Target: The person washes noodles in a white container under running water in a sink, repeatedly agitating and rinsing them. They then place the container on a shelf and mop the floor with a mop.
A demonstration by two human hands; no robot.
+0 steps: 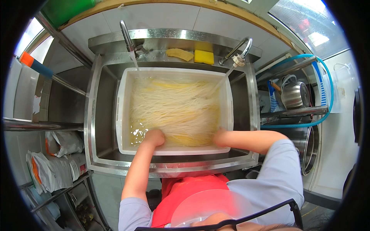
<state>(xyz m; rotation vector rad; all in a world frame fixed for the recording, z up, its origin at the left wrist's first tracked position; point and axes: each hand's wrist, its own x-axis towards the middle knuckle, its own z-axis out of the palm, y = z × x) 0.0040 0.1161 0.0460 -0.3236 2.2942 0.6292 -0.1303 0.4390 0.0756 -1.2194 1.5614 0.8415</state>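
Note:
A white rectangular plastic tub [122,115] stands in a stainless-steel sink [108,144]. Long, thin, pale-yellow strands [176,106], like noodles or shreds, lie in the water in it. My left hand [155,137] is at the near side of the tub, its fingers hidden in the water and strands. At the near right part of the tub, my right hand [220,138] is blurred, its fingers also hidden among the strands. Water runs into the tub from the left faucet [127,36] and the right faucet [244,49].
A yellow sponge [204,57] and a tan scrubbing pad [179,54] lie on the sink's back ledge. Right of the sink, a steel kettle [295,92] sits on a rack beside a looped blue hose [331,86]. Plastic bags [50,170] fill a shelf at the left.

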